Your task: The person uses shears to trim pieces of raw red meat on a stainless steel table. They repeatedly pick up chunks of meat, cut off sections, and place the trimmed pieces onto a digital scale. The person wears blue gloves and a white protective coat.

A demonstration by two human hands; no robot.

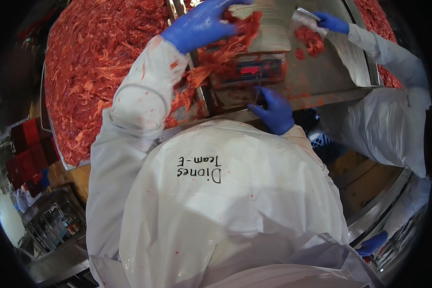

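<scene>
Gathering a clump of stringy red shredded meat [225,50] is the work in hand: the left hand in its blue glove [201,24] reaches forward, fingers curled over the shreds, pressing them toward the pale ribbed platform of the small grey weighing scale with a red lit display [254,69]. The clump lies at the platform's left edge, partly on it and partly trailing down the scale's front. To do this well, the hand would best scoop from beneath and lift the trailing strands clear, so that nothing hangs off the platform onto the steel and the reading counts the whole portion.

The right hand, also blue-gloved [273,111], rests at the near edge of the smeared stainless steel counter [321,81], just below the scale; its fingers are bent and seem to pinch something thin, though what it is cannot be told.

Room is tight. The great heap of shredded red meat filling the wide tray [96,72] lies directly left of the scale, behind a raised steel rim. On the right a co-worker's blue-gloved hand [332,22] holds a crinkled clear plastic bag [308,20] over a smaller pile of meat [309,41], near the scale's right side. The freest path for the left arm is along the rim between heap and scale; a sweep rightward would crowd the neighbour's sleeve.
</scene>
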